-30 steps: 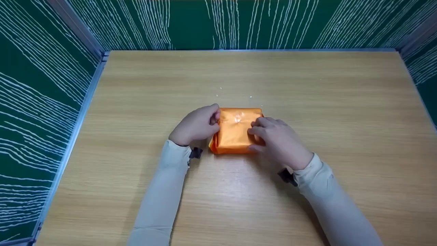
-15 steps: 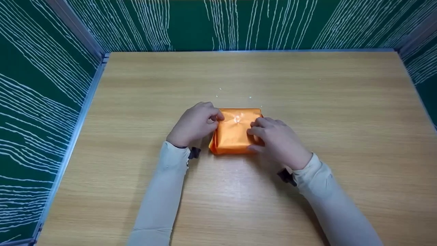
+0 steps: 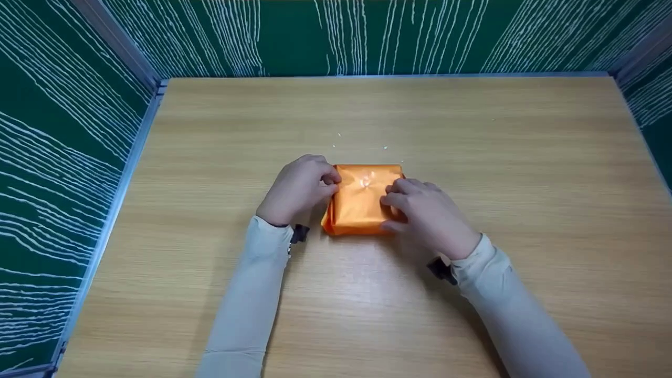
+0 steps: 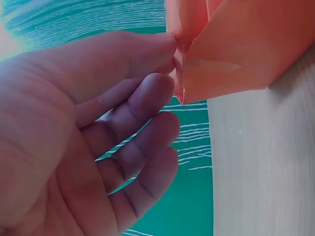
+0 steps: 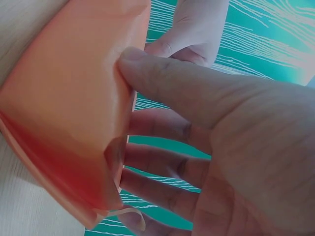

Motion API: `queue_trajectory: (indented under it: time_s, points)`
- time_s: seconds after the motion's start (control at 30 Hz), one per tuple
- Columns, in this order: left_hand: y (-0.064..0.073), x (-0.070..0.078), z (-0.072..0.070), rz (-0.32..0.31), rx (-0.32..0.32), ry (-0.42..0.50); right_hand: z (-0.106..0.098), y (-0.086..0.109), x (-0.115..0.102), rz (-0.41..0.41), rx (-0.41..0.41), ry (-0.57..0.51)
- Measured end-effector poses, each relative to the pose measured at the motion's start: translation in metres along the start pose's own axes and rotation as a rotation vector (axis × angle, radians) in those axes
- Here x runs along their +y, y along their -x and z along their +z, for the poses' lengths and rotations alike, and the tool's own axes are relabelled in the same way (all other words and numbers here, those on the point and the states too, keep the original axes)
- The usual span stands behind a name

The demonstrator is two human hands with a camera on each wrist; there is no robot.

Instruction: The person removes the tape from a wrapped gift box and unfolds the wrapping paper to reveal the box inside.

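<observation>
Resting near the middle of a pale, wood-grained tabletop (image 3: 483,136), a glossy orange, box-shaped packet (image 3: 359,205) in smooth, creased wrapping was held at both sides by a person's bare hands. Within the past second, the left hand (image 3: 296,189) had been shifted slightly, and the gap between its index finger and thumb had been narrowed at the packet's left edge. By this moment the wrapping there was pinched between those two tips, with the remaining fingers loosely bent and kept off the packet; how much of the material was caught could not be told for certain, as the index fingertip was largely hidden behind the thumb in the left wrist view.

No matching change was seen on the other side. The right hand (image 3: 428,215) was left almost where it had been, its thumb pressed to one face of the packet and its fingers spread along another, so that the right end was gripped between them. The packet itself had barely been moved. From this, the work appeared to be centred on the left-hand folds, while a steady hold was supplied from the right.

Tiny white specks (image 3: 385,147) were scattered beyond the packet, and the scene was enclosed by dark green panels (image 3: 286,39) streaked with white lines.
</observation>
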State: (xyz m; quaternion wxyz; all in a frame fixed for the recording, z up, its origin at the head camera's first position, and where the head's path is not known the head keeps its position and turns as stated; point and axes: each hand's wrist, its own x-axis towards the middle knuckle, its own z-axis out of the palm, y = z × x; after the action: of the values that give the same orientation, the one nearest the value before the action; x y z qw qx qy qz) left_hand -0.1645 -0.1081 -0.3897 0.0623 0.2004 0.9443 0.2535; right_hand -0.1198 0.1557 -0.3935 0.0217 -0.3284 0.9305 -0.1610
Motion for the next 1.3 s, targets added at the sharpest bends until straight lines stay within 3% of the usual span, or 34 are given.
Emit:
queue_trajectory:
  time_s: [0.47,0.8,1.13,1.3]
  points:
    - [-0.002,-0.004,0.005,-0.039,0.02,0.022,0.0,0.0,0.0,0.017,-0.006,-0.005]
    - [-0.001,-0.006,0.007,0.0,0.017,-0.009,0.001,-0.001,0.0,0.008,-0.002,-0.008]
    - [-0.003,-0.007,0.012,-0.009,-0.007,0.044,0.001,-0.002,0.001,0.013,-0.016,-0.001]
    - [-0.004,-0.007,0.016,-0.046,0.005,0.077,0.001,-0.002,0.001,0.024,-0.035,-0.002]
